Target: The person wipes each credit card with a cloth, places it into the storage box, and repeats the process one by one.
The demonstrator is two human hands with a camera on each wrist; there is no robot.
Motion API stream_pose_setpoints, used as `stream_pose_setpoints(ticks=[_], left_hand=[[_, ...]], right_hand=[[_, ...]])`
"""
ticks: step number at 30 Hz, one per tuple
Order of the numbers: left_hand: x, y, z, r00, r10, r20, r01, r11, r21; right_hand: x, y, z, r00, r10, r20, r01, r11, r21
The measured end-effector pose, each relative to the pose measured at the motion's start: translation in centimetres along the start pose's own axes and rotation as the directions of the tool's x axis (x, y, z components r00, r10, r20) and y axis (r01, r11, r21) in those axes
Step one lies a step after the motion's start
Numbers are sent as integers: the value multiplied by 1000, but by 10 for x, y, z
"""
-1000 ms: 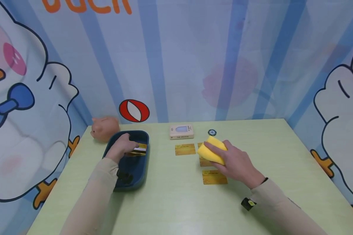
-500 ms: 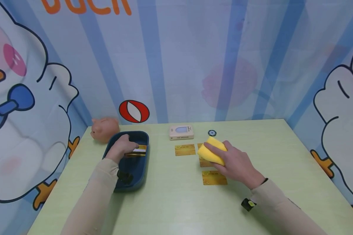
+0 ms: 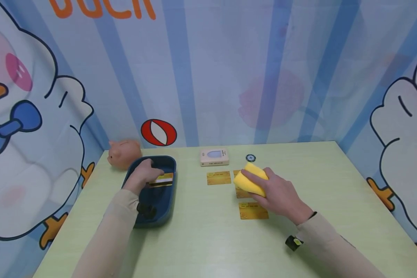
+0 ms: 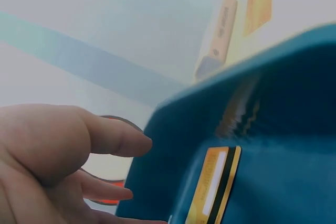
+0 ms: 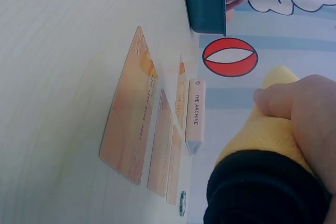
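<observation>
In the head view, my left hand [image 3: 144, 176] reaches into a dark blue bin [image 3: 174, 193]. A gold bank card [image 4: 212, 187] with a white strip and a black stripe lies on the bin floor, apart from my visible left fingertips; thumb and fingers are spread. My right hand [image 3: 281, 195] grips a folded yellow cloth [image 3: 251, 178] above the table. In the right wrist view, a dark rounded piece covers the cloth's lower part; I cannot tell what it is. Beneath the cloth, a gold card [image 3: 242, 192] is partly hidden.
More gold cards lie on the table, a left one [image 3: 219, 178] and a near one [image 3: 253, 211]. Behind them are a pale pink box [image 3: 214, 157] and a round chip [image 3: 250, 158]. A pink piggy bank [image 3: 124, 154] stands behind the bin. Printed curtains enclose the table.
The bank card has left my left fingers and settled flatter on the bin floor. My left hand has barely moved. My right hand and the yellow cloth are still.
</observation>
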State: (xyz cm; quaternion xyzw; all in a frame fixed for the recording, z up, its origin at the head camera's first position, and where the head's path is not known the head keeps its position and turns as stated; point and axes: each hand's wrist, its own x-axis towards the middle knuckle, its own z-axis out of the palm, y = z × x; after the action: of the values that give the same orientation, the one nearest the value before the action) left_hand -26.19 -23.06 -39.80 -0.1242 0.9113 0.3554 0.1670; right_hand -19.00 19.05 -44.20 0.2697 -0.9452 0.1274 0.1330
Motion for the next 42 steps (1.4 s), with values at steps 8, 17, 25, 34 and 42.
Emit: stream_pose_setpoints(ticks=[8, 17, 25, 34, 42], left_hand=[[-21, 16, 0, 994, 90, -68, -96, 992, -81], [-54, 44, 26, 942, 301, -149, -324, 931, -166], [-71, 59, 61, 877, 452, -162, -477, 858, -189], [-63, 57, 107, 861, 489, -138, -508, 829, -235], [-42, 52, 135, 899, 420, -123, -437, 844, -310]], right_hand=[[0, 1, -1, 1000, 21, 4, -21, 1000, 4], [0, 3, 1, 1000, 25, 3, -25, 1000, 18], [0, 5, 1, 999, 36, 10, -36, 999, 14], [-1, 6, 0, 1000, 24, -2, -24, 999, 21], [-2, 6, 0, 999, 39, 8, -39, 999, 15]])
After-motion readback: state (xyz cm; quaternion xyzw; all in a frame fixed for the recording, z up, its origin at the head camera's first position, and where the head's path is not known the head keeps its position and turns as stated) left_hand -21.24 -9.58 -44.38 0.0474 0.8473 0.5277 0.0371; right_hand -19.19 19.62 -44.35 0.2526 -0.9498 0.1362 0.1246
